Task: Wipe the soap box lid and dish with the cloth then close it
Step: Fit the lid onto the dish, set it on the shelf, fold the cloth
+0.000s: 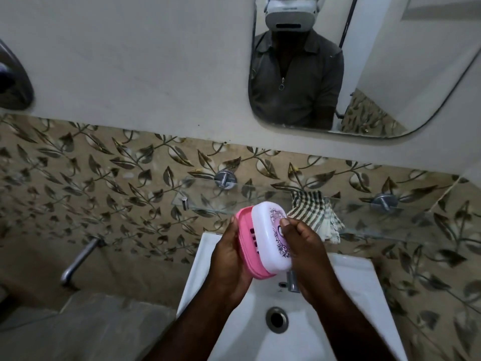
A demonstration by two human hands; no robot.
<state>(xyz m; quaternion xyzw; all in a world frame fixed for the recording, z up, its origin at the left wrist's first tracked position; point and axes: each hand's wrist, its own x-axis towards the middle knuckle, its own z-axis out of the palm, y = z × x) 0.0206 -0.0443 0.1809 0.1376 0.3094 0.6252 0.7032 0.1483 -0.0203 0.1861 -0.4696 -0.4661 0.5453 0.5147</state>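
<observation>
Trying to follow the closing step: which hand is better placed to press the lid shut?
Right. The right hand already grips the white lid, thumb on top, while the left hand cradles the pink dish from below, steadying it.

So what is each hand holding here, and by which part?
The left hand cups the pink dish from underneath. The right hand grips the white lid by its right side, thumb on top.

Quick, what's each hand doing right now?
Left hand: closed on the pink dish.
Right hand: closed on the white lid.
</observation>
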